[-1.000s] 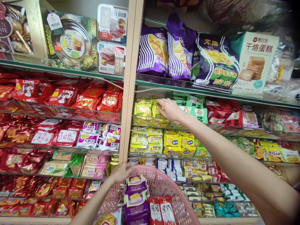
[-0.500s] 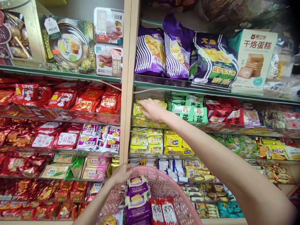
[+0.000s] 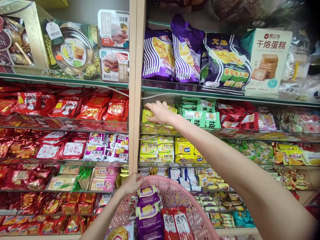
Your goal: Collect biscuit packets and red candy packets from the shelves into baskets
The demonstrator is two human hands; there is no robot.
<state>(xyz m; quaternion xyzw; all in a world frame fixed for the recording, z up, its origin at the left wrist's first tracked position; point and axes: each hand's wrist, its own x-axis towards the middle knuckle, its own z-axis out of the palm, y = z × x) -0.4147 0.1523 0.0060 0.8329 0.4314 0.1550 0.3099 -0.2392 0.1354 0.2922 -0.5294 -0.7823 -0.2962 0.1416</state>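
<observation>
My left hand (image 3: 132,184) is closed over the rim of a pink perforated plastic basket (image 3: 197,203). Inside the basket lie purple soda biscuit packs (image 3: 148,216), red packets with white labels (image 3: 176,221) and a clear-wrapped round snack (image 3: 121,231). Up on the middle shelf, my right hand (image 3: 160,112) reaches into a compartment of yellow snack packets (image 3: 172,108). Its fingers curl around a yellow packet (image 3: 147,115) at the compartment's left side; the fingertips are partly hidden.
A wooden upright (image 3: 135,83) divides the shelves. Clear plastic lips (image 3: 107,126) edge the compartments. Green packets (image 3: 201,115) sit right of my right hand, with yellow packs (image 3: 156,150) below it. Purple chip bags (image 3: 160,55) and a cake box (image 3: 270,63) stand on the glass shelf above.
My right hand has shifted slightly, its knuckles higher and its fingers more bent over the yellow packet. The left hand keeps its hold on the basket, and the view has moved a little.
</observation>
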